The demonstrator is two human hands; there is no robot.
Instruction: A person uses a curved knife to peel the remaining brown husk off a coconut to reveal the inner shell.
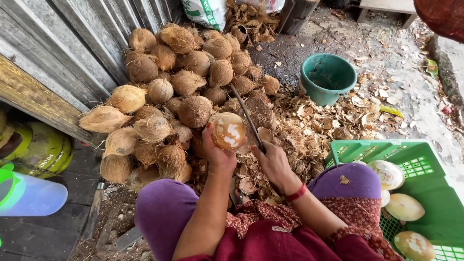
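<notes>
Fingers of left hand [218,153] cup smooth round coconut [227,130]; right hand [273,163] grips blade [246,116].

Your left hand [220,157] grips a smooth, partly pared coconut [227,130], brown patched with matt white. Behind that coconut, the heaped coconuts [179,87] are rough and fibrous. Right of it, dry flaky shell chips [309,125], a matt plastic bucket [327,77] and a glossy green plastic crate [435,188].

Four peeled coconuts [405,207] lie in one green crate [435,191]. One teal bucket [327,77] stands near a pile of roughly thirty husked brown coconuts [193,84]. One knife [247,117], one part-peeled coconut [227,130].
</notes>
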